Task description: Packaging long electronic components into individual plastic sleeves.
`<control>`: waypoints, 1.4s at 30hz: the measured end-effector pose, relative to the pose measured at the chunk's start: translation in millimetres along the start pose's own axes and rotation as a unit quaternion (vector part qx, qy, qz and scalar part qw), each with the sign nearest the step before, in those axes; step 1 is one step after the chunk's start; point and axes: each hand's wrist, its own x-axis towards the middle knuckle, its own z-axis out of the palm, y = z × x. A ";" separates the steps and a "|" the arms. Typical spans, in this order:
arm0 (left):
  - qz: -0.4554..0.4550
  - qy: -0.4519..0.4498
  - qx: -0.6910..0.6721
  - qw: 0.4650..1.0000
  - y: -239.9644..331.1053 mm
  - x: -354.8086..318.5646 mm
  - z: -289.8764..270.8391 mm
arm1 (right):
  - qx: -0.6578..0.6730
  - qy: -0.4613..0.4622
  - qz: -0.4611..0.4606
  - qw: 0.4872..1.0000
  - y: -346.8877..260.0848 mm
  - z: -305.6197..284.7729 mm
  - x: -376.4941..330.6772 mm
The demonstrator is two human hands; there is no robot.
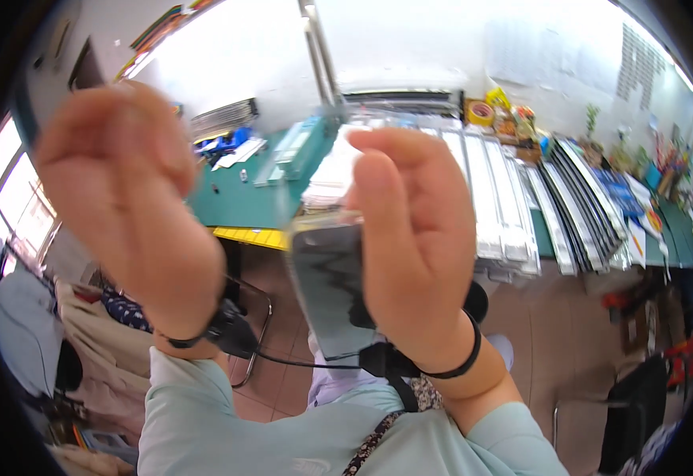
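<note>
My left hand point(128, 174) is raised at the left, blurred, with its fingers curled in. Whatever they may hold is hidden. In front of me my right hand point(418, 230) is also up, its fingers bent and closed along the edge of a dark, glossy flat panel point(327, 278). This rectangular panel hangs upright between my hands and seems to sit in a clear plastic sleeve. Its grip point is partly hidden behind my fingers. A black band circles each wrist, and a black cable point(307, 364) runs between them.
Ahead is a green-topped table point(227, 202) with a yellow front edge point(251, 236). Long white strips point(493, 198) and dark strips point(581, 190) lie in stacks on it, beside a pile of white sheets point(331, 174). Chairs stand at the left and at the lower right point(632, 404).
</note>
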 end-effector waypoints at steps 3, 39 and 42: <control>-0.045 -0.042 -0.076 0.995 -6.5 -20.7 -2.1 | 0.068 -0.030 0.030 0.997 3.1 -1.4 -7.0; -0.149 -0.163 -0.303 0.927 -0.8 -50.8 -29.0 | 0.204 -0.184 -0.009 0.962 17.9 -7.6 -19.5; -0.071 -0.185 -0.271 0.942 -1.0 -52.9 -29.2 | 0.200 -0.168 -0.013 0.965 15.8 -7.0 -24.3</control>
